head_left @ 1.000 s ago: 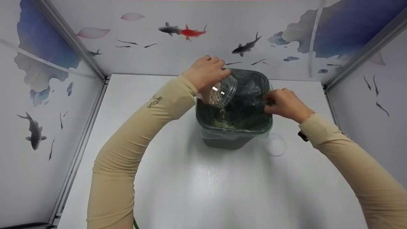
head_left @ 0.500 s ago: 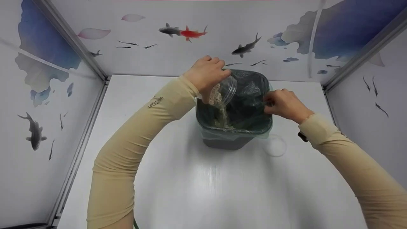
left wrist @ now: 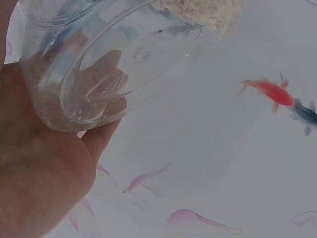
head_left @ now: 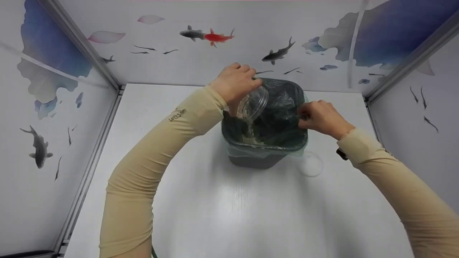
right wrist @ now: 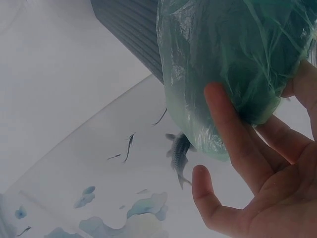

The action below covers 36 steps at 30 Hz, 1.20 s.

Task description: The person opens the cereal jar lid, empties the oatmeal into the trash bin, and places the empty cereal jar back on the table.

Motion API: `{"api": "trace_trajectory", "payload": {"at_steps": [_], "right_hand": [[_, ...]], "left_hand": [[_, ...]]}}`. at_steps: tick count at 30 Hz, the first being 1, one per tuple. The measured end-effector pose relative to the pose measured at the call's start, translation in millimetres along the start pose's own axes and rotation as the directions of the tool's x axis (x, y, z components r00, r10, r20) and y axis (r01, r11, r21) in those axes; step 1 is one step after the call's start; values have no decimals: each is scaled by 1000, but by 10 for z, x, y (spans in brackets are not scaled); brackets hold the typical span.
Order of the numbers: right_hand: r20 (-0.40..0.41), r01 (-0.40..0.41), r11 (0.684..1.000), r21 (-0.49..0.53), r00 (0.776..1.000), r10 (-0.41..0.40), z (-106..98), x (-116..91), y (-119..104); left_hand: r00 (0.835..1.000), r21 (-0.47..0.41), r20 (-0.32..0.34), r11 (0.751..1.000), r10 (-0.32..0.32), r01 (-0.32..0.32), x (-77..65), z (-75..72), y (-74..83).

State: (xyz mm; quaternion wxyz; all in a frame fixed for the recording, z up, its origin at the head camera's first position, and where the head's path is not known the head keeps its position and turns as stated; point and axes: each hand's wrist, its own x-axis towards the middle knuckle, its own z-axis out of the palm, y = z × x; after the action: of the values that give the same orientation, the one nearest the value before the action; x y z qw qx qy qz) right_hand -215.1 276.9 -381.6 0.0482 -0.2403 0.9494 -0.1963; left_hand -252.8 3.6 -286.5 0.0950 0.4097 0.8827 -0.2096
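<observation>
My left hand (head_left: 236, 84) grips a clear plastic jar (head_left: 257, 102), tipped with its mouth over a trash can (head_left: 252, 162). Pale flakes (left wrist: 203, 11) lie inside the jar, and a thin stream of them falls from its mouth. A green trash bag (right wrist: 198, 99) lines the can and folds over its rim. At the can's right rim my right hand (head_left: 321, 117) pinches the bag's edge between thumb and fingers. Some pale bits (head_left: 252, 139) show on the bag inside, near the front wall.
On the white table (head_left: 229, 208), just right of the can, lies a clear round lid (head_left: 310, 164). White panels printed with fish (head_left: 278, 53) and petals stand behind the can and along both sides.
Pale flakes have run out of the tipped jar into the lined can, and fewer are left in the jar. Both hands stay almost where they were.
</observation>
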Motion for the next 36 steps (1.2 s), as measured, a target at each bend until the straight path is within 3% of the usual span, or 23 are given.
{"api": "trace_trajectory", "payload": {"at_steps": [26,36], "right_hand": [[-11,0,1000,-7,1000,0,11,-13,-2],[-14,22,1000,-8,1000,-22,6,-16,-7]], "left_hand": [[1000,13,-20,1000,-9,9,-17,25,24],[1000,40,12,999,-16,15,-11,23,30]]}}
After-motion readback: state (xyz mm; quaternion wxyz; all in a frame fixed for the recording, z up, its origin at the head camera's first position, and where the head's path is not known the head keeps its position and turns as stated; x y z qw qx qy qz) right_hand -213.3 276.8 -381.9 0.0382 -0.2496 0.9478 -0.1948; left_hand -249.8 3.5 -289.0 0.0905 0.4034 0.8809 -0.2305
